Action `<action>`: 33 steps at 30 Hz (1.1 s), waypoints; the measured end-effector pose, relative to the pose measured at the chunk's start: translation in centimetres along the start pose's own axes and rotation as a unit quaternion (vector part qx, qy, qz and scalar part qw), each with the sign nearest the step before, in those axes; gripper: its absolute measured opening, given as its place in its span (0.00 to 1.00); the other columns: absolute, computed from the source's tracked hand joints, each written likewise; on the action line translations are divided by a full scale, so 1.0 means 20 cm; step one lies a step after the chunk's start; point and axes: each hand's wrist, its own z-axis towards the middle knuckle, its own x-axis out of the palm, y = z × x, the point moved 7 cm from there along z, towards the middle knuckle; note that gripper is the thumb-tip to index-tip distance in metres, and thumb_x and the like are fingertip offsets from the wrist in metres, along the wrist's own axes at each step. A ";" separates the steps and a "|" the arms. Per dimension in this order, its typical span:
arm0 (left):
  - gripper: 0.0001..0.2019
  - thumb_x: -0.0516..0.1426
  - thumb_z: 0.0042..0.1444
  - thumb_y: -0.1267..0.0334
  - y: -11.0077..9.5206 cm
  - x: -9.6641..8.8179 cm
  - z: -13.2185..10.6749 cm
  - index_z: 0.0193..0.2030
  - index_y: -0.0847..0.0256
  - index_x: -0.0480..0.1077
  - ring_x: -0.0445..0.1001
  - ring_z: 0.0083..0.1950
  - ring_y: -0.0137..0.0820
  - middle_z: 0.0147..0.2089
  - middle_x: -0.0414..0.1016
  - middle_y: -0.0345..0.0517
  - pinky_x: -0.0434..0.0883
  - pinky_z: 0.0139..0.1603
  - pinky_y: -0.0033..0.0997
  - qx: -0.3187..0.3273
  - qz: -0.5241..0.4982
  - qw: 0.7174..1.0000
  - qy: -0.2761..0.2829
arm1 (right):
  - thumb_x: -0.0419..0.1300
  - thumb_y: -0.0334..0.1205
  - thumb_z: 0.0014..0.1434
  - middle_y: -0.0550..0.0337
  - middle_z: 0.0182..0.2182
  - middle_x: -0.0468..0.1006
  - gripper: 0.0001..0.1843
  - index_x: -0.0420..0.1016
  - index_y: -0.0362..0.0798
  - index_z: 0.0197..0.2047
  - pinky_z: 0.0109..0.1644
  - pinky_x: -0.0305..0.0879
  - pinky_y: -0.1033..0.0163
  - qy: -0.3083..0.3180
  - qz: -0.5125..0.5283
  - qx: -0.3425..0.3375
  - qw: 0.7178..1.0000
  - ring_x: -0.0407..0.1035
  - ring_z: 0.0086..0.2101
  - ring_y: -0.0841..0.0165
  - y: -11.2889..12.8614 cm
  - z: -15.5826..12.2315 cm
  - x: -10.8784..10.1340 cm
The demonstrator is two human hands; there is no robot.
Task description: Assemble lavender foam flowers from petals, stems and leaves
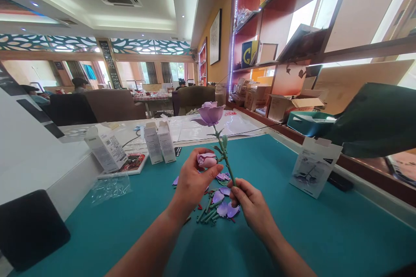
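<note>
A toy rose with a large purple bloom (212,114) and a green stem (229,165) stands upright, slightly tilted, above the table. Low on that stem, my right hand (248,201) is closed around it. My left hand (191,179) is closed on a smaller pink-purple rosebud (207,160), close beside the stem's left side. Whether the bud joins the stem is hard to make out. Beneath both hands lie loose purple petals (222,209) and several short green stem pieces (208,215), partly covered by the hands.
The teal mat (130,229) covers the table. White boxes (159,142) stand at the back left, near a crumpled clear bag (110,188). Another printed box (315,166) is at right, beside a dark phone-like object (340,181). A black pad (32,229) sits at far left.
</note>
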 end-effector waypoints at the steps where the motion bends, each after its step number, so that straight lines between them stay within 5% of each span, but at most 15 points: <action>1: 0.15 0.62 0.47 0.58 0.00 0.00 0.00 0.41 0.60 0.67 0.66 0.29 0.27 0.31 0.67 0.38 0.65 0.28 0.26 -0.002 0.003 1.000 0.000 | 0.58 0.58 0.56 0.62 0.24 0.70 0.22 0.73 0.46 0.38 0.29 0.64 0.65 0.000 0.000 0.002 1.000 0.65 0.24 0.71 -0.01 0.00 0.00; 15: 0.16 0.62 0.46 0.59 -0.01 0.04 0.01 0.41 0.60 0.66 0.68 0.33 0.29 0.34 0.70 0.41 0.67 0.34 0.29 -0.012 0.012 1.000 0.013 | 0.58 0.55 0.56 0.62 0.24 0.71 0.19 0.75 0.46 0.37 0.28 0.64 0.65 0.003 0.004 -0.004 1.000 0.66 0.24 0.71 -0.04 -0.01 -0.05; 25: 0.24 0.64 0.46 0.58 0.04 0.04 -0.02 0.50 0.58 0.65 0.68 0.34 0.30 0.42 0.72 0.46 0.68 0.34 0.31 -0.038 0.045 0.998 0.037 | 0.60 0.59 0.53 0.62 0.24 0.70 0.23 0.74 0.46 0.38 0.28 0.64 0.64 -0.019 -0.002 0.004 1.000 0.65 0.23 0.70 -0.02 0.01 -0.11; 30: 0.21 0.63 0.50 0.58 0.04 0.02 -0.03 0.50 0.57 0.63 0.70 0.37 0.32 0.41 0.74 0.46 0.69 0.36 0.33 0.000 0.035 0.999 0.018 | 0.60 0.59 0.52 0.63 0.22 0.68 0.23 0.74 0.46 0.36 0.27 0.63 0.64 -0.037 -0.026 0.000 0.999 0.63 0.23 0.71 0.01 0.00 -0.17; 33: 0.13 0.61 0.53 0.61 -0.02 -0.01 -0.05 0.44 0.57 0.64 0.70 0.39 0.32 0.40 0.71 0.44 0.68 0.40 0.34 0.105 0.099 0.988 -0.054 | 0.60 0.60 0.52 0.63 0.22 0.67 0.23 0.75 0.46 0.35 0.26 0.62 0.64 -0.048 -0.037 0.000 0.998 0.62 0.22 0.71 0.02 -0.02 -0.19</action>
